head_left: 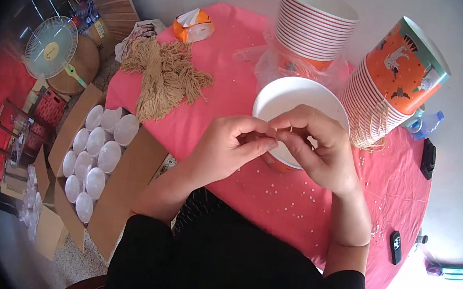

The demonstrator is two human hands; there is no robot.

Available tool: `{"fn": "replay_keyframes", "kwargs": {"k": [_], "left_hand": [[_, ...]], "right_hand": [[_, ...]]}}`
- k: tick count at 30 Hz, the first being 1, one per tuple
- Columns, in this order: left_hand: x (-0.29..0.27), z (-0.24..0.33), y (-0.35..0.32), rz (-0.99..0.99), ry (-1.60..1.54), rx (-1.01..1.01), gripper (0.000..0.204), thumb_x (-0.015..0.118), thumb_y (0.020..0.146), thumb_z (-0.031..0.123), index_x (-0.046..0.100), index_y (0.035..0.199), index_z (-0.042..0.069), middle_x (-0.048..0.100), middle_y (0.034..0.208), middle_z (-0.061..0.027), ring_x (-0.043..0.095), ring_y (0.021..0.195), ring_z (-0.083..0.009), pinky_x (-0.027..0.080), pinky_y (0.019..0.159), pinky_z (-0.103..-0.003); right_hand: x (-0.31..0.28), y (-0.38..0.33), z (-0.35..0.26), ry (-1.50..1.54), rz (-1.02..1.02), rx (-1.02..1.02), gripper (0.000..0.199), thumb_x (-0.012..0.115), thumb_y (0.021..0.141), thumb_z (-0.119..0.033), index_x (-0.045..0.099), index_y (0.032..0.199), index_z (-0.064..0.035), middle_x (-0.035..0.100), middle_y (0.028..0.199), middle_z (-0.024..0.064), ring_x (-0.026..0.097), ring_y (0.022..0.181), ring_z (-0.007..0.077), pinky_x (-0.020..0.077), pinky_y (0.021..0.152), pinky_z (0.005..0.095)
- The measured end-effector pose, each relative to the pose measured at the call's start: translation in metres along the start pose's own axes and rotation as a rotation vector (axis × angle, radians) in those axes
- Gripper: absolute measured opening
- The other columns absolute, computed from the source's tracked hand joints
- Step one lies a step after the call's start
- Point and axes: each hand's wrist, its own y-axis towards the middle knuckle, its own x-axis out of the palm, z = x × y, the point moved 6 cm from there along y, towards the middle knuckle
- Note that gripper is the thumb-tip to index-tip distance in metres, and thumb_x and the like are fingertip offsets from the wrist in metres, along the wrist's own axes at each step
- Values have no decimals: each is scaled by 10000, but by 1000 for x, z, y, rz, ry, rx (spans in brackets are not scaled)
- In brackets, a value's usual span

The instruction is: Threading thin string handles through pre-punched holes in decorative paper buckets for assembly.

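My left hand (225, 149) and my right hand (322, 149) meet fingertip to fingertip over the near side of a white-lined paper bucket (277, 92). Thumb and fingers are pinched together on both hands. What they hold between them is too small to make out. The bucket stands on the pink-covered table, and its orange outer side shows a little below my hands. Behind its right side leans a tilted stack of orange printed paper buckets (400, 66), with thin tan strings (373, 126) hanging over its lower rims.
Another bucket stack (313, 28) stands at the back in clear plastic. Tan cord bundles (168, 77) and an orange tissue pack (193, 25) lie at the table's left. White bits dot the pink cloth (271, 200). A carton of clear plastic cups (95, 140) sits left; a black remote (395, 247) lies right.
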Motion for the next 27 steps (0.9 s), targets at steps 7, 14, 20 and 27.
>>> {"fn": "replay_keyframes", "kwargs": {"k": [7,14,20,27], "left_hand": [[-15,-29,5,-13,-368,-201,109,636,926,70,638,1002,-8,667,867,-43,631,786,-73,494,639,-201],[-18,-43,6,-4,-616,-251,133,646,924,106,637,1004,0,656,808,-56,490,584,-30,360,506,-166],[-17,-33,4,-62,-583,-253,149,658,917,109,636,1018,1,654,853,-44,543,659,-42,392,550,-170],[-18,-24,-3,-113,-262,-200,166,659,917,82,624,1052,-8,644,899,-7,594,810,-42,476,685,-186]], "right_hand": [[-14,4,10,-459,132,-195,180,702,757,-7,654,929,-23,646,859,121,646,778,297,519,671,392],[9,2,-10,-691,38,-381,196,751,709,-112,649,870,-67,627,867,69,627,783,259,498,683,387],[10,-1,-11,-774,29,-440,196,746,681,-96,648,848,-68,623,853,55,622,759,244,482,668,372],[-11,-1,-11,-602,66,-314,161,719,725,-92,661,872,-58,631,873,80,624,776,278,487,694,388]]}}
